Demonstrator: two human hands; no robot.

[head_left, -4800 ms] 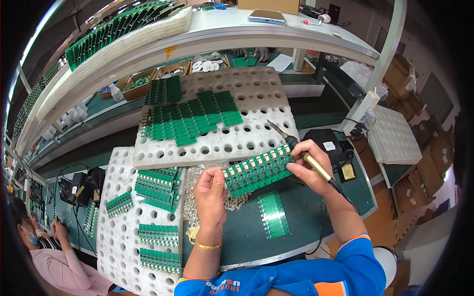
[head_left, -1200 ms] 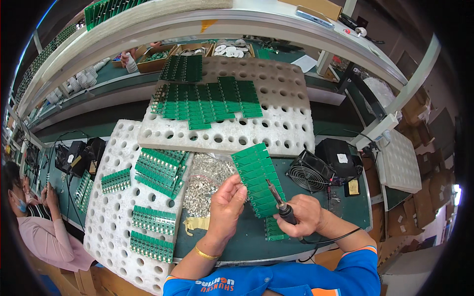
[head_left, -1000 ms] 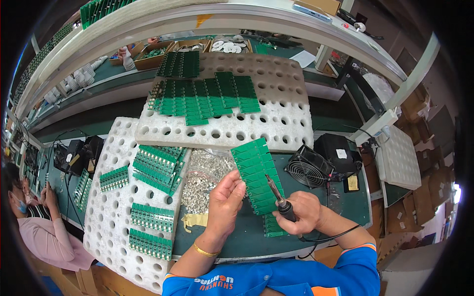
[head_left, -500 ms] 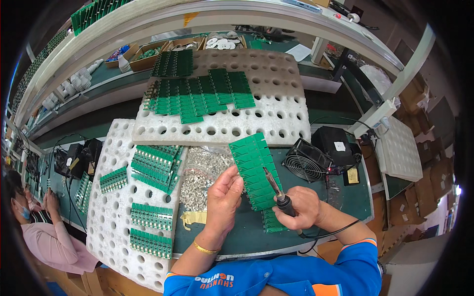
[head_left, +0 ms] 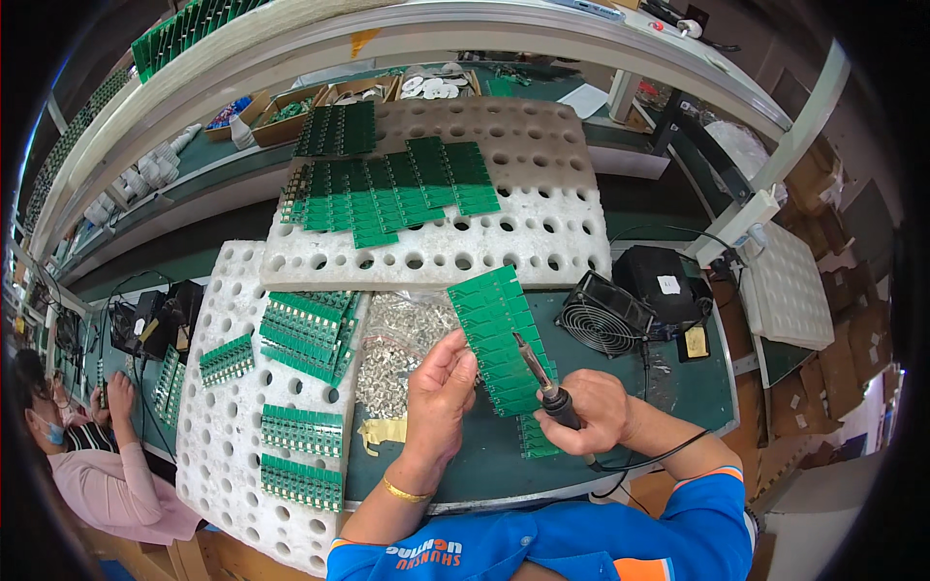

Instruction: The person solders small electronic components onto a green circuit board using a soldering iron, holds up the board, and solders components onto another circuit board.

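Note:
My left hand (head_left: 436, 392) grips the left edge of a green circuit board panel (head_left: 484, 300), held tilted with its component-free side up. My right hand (head_left: 593, 414) is closed round a soldering iron (head_left: 532, 360), its dark tip over the middle of that panel; whether it touches cannot be told. Another green panel (head_left: 536, 439) lies on the bench below, partly hidden. Left of my hands sit a clear bag of small silver parts (head_left: 387, 378), a piece of yellow tape (head_left: 383, 431) and several panels with white components (head_left: 300, 429) on a holed foam sheet (head_left: 218, 436).
A rear foam sheet (head_left: 552, 194) carries overlapping panels (head_left: 383, 189). At right are a fan (head_left: 598, 320), a black box (head_left: 647, 281), a sponge holder (head_left: 696, 342) and stacked foam (head_left: 790, 281). A shelf rail (head_left: 484, 29) crosses above. A co-worker (head_left: 116, 484) sits at left.
Since the oldest frame, the held panel has turned over to a steeper angle, and the iron has swung down across it, with my right hand lower. Over the last half second little has moved.

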